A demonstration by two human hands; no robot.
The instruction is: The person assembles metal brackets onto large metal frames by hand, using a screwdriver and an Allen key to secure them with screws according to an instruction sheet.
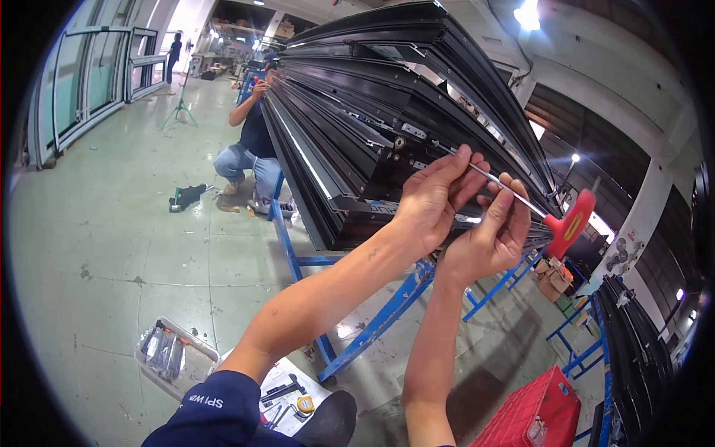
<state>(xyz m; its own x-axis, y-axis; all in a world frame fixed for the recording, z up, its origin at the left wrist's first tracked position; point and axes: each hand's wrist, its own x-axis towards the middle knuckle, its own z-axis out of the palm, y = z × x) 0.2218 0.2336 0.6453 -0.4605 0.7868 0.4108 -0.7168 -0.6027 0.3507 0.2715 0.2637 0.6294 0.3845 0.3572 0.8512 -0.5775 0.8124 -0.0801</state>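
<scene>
A T-handle hex key [568, 225] with a red grip and a long thin metal shaft points toward the end of a black metal frame [350, 145]. My left hand [434, 197] pinches the shaft near its tip, close to a small metal fitting [414, 131] set in the frame. Farther back along the shaft, my right hand [493, 237] has it between thumb and fingers. The red grip sticks out beyond my right hand, held by neither hand. Whether the tip sits in a screw cannot be made out.
Blue trestles [387, 320] support the stacked black frames. Another person [257, 149] crouches at the far left end. Below are a plastic tray [179, 357] of packaged parts, a paper sheet with a tape measure [304, 404], and a red crate [532, 413]. More black profiles [633, 350] lie right.
</scene>
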